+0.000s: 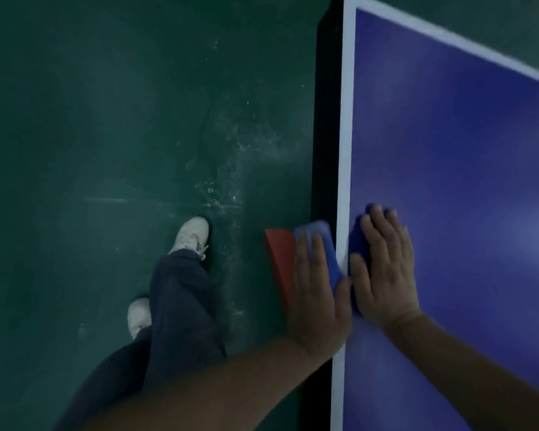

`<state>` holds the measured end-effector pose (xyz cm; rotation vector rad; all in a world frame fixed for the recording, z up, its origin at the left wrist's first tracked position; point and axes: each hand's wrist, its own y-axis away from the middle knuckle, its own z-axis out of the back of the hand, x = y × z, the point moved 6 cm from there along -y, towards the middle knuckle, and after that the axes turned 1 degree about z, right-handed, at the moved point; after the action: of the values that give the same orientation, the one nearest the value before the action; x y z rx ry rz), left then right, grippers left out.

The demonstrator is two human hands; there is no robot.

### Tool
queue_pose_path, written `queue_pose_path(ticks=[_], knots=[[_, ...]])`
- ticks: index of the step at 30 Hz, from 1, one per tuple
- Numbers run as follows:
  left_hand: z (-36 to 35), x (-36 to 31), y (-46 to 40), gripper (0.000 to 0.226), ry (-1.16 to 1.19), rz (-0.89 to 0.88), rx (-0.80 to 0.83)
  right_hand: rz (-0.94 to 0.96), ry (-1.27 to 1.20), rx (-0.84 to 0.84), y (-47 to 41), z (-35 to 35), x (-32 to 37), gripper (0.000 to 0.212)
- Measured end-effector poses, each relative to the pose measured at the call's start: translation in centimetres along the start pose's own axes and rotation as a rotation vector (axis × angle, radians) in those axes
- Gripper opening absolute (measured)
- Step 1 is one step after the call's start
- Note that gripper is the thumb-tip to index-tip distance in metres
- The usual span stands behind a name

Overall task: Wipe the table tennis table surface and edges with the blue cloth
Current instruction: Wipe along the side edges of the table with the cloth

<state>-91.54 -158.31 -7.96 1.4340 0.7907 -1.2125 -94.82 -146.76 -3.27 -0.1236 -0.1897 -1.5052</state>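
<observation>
Table tennis table (pixel 464 150): blue top, white border line, black side edge facing the green floor (pixel 106 119).

Blue cloth (pixel 324 244) draped over that edge, just beside the white line. One part hangs down the black side, another part lies on the blue top under the other hand; a dark blue patch shows there by the fingers.

Left hand (pixel 316 293) flat on the cloth against the table's side edge, fingers straight and together, thumb up at the white line. Pressing, not clenching.

Right hand (pixel 385 269) flat on the table top just inside the white line, fingers straight and slightly spread, palm down on the cloth. Also pressing, nothing pinched.

Thumbs of both hands nearly touching over the border line.

Red flat piece (pixel 279 259) sticking out below the table edge, behind the left hand's fingers. Cannot tell what it is or whether it touches the cloth.

Floor beside the table: scuffed, pale streaks. Two white shoes (pixel 190 236) and dark trouser legs (pixel 181 306) well out from the edge.

Picture dim and a bit blurred.
</observation>
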Motion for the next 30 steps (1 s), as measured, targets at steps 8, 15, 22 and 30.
queue_pose_path(ticks=[8, 15, 22, 30], knots=[[4.1, -6.1, -22.0, 0.070, 0.034, 0.033, -0.101, 0.093, -0.020, 0.031, -19.2, 2.1, -2.3, 0.056], [2.4, -3.7, -10.6, 0.064, -0.003, -0.071, -0.055, -0.059, 0.056, 0.045, -26.3, 0.8, -3.6, 0.060], [4.1, -6.3, -20.3, 0.060, 0.017, -0.101, -0.059, -0.039, -0.005, 0.004, -26.3, 0.9, -3.7, 0.057], [6.1, -8.8, -27.8, 0.056, -0.052, -0.079, -0.203, -0.031, -0.022, -0.006, -26.3, 0.9, -3.8, 0.058]])
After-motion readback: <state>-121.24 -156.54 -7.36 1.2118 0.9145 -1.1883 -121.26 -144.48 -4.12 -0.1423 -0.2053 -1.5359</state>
